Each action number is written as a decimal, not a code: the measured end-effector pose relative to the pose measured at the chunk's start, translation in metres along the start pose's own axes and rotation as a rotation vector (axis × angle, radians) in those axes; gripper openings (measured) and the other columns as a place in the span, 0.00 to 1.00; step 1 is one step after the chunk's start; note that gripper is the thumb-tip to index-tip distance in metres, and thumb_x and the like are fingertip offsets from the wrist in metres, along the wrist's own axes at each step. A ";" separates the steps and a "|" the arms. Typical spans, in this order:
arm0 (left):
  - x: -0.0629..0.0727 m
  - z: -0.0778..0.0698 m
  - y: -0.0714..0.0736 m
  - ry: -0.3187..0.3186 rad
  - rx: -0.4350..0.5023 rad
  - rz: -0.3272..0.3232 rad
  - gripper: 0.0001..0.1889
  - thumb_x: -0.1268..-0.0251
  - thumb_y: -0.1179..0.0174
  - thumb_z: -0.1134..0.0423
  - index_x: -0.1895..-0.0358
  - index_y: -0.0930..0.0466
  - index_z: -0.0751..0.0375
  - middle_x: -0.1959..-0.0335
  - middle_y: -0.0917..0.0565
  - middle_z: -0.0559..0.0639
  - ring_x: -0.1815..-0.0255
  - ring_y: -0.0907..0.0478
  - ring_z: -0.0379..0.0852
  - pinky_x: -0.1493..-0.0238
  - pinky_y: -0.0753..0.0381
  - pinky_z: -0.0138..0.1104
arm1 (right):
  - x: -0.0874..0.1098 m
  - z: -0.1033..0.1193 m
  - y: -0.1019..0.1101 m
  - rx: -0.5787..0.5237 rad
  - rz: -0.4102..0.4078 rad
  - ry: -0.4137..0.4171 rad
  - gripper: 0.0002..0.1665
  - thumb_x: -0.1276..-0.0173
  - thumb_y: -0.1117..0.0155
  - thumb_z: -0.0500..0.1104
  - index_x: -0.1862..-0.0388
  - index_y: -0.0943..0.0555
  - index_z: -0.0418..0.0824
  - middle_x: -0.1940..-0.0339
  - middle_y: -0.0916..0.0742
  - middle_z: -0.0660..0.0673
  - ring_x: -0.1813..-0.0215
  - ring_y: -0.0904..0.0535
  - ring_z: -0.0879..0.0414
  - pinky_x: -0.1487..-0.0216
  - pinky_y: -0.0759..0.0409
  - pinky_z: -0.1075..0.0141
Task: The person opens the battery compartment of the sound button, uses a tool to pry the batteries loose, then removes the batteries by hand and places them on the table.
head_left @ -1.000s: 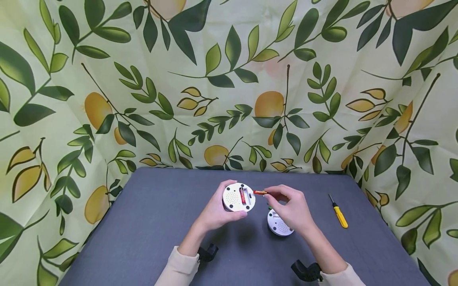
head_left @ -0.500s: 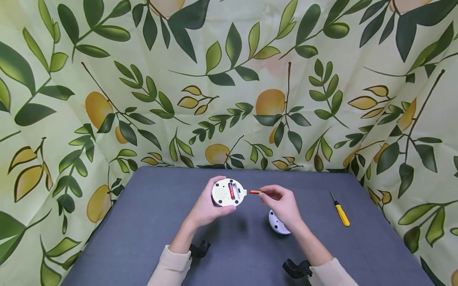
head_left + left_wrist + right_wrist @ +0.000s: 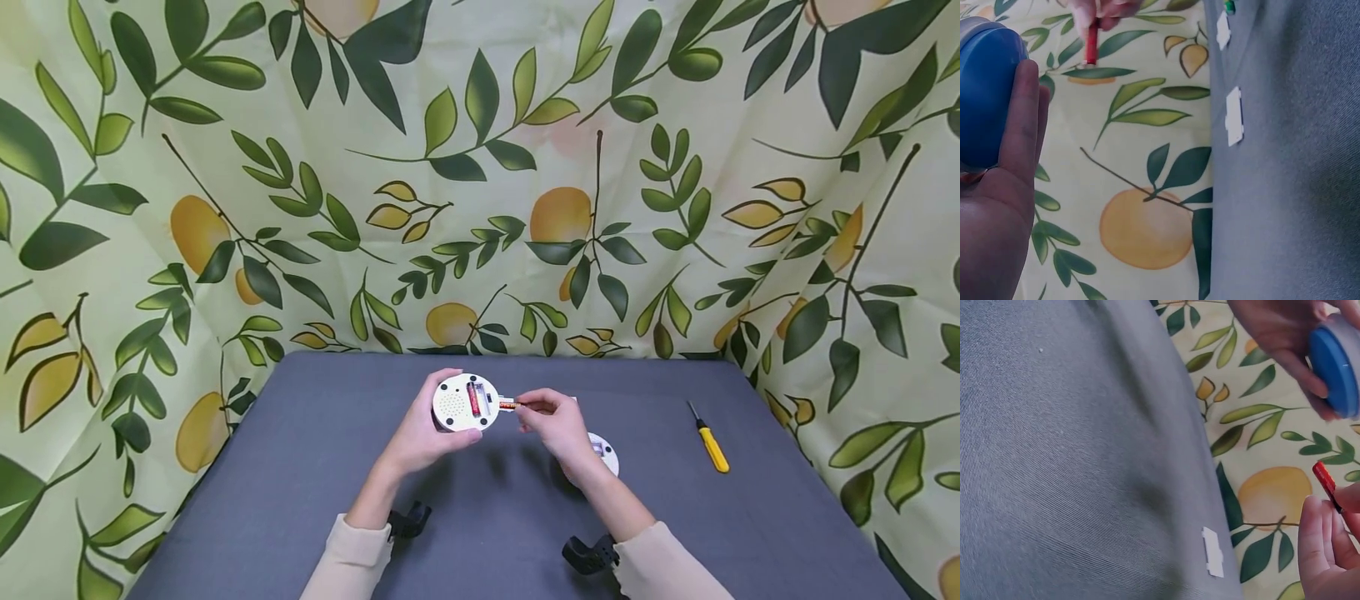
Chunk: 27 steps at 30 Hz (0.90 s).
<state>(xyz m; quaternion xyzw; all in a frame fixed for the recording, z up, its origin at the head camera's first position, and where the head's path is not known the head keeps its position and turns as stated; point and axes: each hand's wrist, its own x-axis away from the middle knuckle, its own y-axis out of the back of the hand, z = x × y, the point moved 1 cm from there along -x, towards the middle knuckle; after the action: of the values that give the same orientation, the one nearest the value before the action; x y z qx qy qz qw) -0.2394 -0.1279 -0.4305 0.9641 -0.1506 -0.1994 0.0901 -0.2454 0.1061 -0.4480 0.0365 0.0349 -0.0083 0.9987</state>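
Observation:
My left hand (image 3: 416, 437) grips a round device (image 3: 452, 404) by its edge, its white underside facing up toward the head camera. That underside has a patch of small holes, dark round feet and an uncovered battery compartment with one red battery (image 3: 474, 399) in it. The device's other side is a smooth blue face (image 3: 988, 94) in the left wrist view. Between thumb and fingers, my right hand (image 3: 558, 429) pinches a second red battery (image 3: 1324, 478), its free end just right of the device in the head view. Both hands are raised over the table.
Another round white device (image 3: 606, 452) lies on the grey table (image 3: 315, 467), partly hidden under the right forearm. A yellow-handled screwdriver (image 3: 712, 448) lies farther right. Small white battery covers (image 3: 1234, 117) lie toward the back edge. A leaf-patterned cloth (image 3: 480, 192) hangs behind.
Both hands have shifted left, the left one with the device and the right one with the battery. The battery's free end is nearer the device than half a second ago.

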 end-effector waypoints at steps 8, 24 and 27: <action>0.001 -0.003 0.007 -0.007 -0.002 -0.032 0.47 0.53 0.21 0.68 0.28 0.38 0.62 0.41 0.25 0.57 0.45 0.27 0.53 0.47 0.25 0.32 | -0.004 -0.018 -0.016 -0.054 0.000 -0.045 0.11 0.37 0.33 0.28 0.55 0.16 0.26 0.68 0.14 0.37 0.70 0.17 0.53 0.63 0.15 0.60; 0.003 -0.001 0.014 -0.021 0.001 -0.040 0.46 0.52 0.22 0.68 0.28 0.38 0.61 0.41 0.25 0.59 0.45 0.27 0.55 0.47 0.25 0.34 | -0.008 -0.048 -0.038 0.079 -0.034 -0.084 0.10 0.36 0.33 0.29 0.56 0.17 0.27 0.70 0.14 0.42 0.74 0.18 0.55 0.68 0.16 0.62; 0.002 -0.001 0.014 -0.022 0.001 -0.039 0.46 0.52 0.22 0.67 0.28 0.38 0.62 0.41 0.25 0.59 0.45 0.27 0.54 0.47 0.26 0.33 | -0.009 -0.052 -0.038 0.141 -0.047 -0.091 0.09 0.36 0.33 0.29 0.57 0.17 0.28 0.72 0.16 0.43 0.77 0.20 0.55 0.71 0.18 0.63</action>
<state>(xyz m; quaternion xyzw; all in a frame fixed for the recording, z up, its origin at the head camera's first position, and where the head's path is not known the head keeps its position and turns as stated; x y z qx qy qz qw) -0.2402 -0.1414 -0.4271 0.9646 -0.1327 -0.2117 0.0841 -0.2586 0.0724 -0.5019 0.1056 -0.0105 -0.0358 0.9937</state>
